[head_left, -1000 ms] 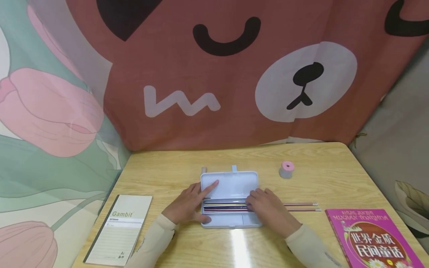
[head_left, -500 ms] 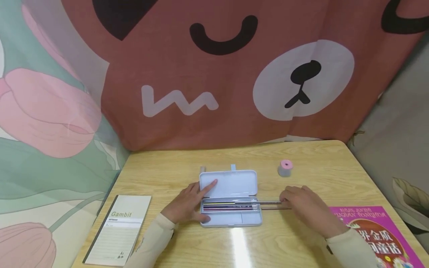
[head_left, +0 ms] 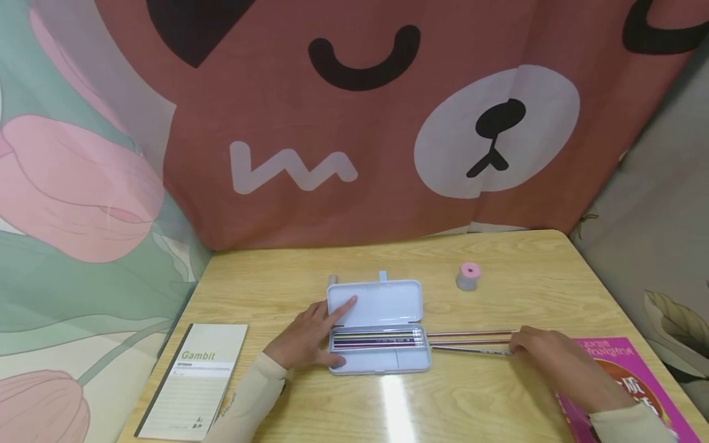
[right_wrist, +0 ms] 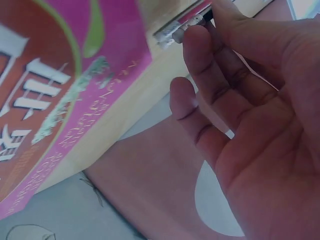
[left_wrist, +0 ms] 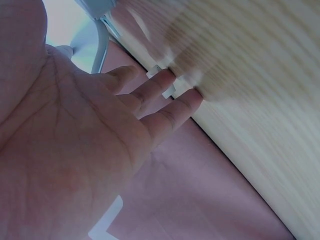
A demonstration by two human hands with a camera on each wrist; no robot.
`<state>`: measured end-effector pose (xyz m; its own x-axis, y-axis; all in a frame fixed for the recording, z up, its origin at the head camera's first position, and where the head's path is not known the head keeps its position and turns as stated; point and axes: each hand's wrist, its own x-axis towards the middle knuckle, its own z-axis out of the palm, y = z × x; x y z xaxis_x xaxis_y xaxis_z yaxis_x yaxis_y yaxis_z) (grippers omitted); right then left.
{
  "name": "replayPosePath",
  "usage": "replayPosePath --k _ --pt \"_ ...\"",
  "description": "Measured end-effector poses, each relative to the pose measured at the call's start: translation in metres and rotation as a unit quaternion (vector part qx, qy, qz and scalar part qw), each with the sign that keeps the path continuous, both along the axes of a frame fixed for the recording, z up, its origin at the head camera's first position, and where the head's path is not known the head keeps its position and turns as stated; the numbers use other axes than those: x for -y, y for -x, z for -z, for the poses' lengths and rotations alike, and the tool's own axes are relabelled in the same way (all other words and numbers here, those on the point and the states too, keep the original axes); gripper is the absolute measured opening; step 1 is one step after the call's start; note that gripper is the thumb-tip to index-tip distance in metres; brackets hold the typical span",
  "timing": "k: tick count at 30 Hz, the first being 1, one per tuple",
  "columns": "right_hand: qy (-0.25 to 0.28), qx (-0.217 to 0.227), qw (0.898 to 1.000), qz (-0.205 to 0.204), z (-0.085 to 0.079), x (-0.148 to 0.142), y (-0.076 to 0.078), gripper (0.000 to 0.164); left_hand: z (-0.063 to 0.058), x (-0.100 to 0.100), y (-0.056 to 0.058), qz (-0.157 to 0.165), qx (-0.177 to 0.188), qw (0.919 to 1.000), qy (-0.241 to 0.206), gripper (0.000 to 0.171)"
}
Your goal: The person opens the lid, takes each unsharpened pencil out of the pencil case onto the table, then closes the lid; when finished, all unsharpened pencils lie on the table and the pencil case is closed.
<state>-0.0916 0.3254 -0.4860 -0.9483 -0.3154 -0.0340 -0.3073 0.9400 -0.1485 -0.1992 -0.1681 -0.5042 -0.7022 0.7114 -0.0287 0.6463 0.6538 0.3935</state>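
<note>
An open pale blue pencil case point(head_left: 368, 363) lies mid-table with its lid point(head_left: 382, 301) tilted back and several pencils point(head_left: 376, 340) in its tray. My left hand point(head_left: 301, 341) rests at the case's left end, index finger extended against the lid's inside, thumb on the tray's edge; the left wrist view shows the other fingers straight, behind the lid. To the right of the case, three loose pencils point(head_left: 471, 342) lie side by side on the table. My right hand point(head_left: 559, 363) pinches at their right ends; in the right wrist view, eraser tips point(right_wrist: 187, 27) show beside the fingertips.
A white Gambit notebook point(head_left: 194, 381) lies at the left of the table. At the right is a magenta book point(head_left: 612, 354), partly under my right forearm. A pink-topped grey spool-like object point(head_left: 468, 277) stands at the back. A small grey piece point(head_left: 333, 279) sits behind the lid.
My right hand has gone from the case's tray to the right, bringing out another pencil beside the two outside. The left hand has stayed on the case.
</note>
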Motion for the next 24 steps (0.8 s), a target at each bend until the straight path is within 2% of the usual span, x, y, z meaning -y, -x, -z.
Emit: replayPosePath --k 13,24 --pt "-0.01 -0.069 0.998 -0.001 0.015 0.009 0.001 0.02 0.0 0.0 0.0 0.003 -0.011 0.9999 0.002 0.119" --pt "-0.016 -0.077 0.997 0.007 0.018 0.014 0.004 0.019 0.0 0.002 -0.001 0.009 -0.022 0.9997 -0.004 0.121"
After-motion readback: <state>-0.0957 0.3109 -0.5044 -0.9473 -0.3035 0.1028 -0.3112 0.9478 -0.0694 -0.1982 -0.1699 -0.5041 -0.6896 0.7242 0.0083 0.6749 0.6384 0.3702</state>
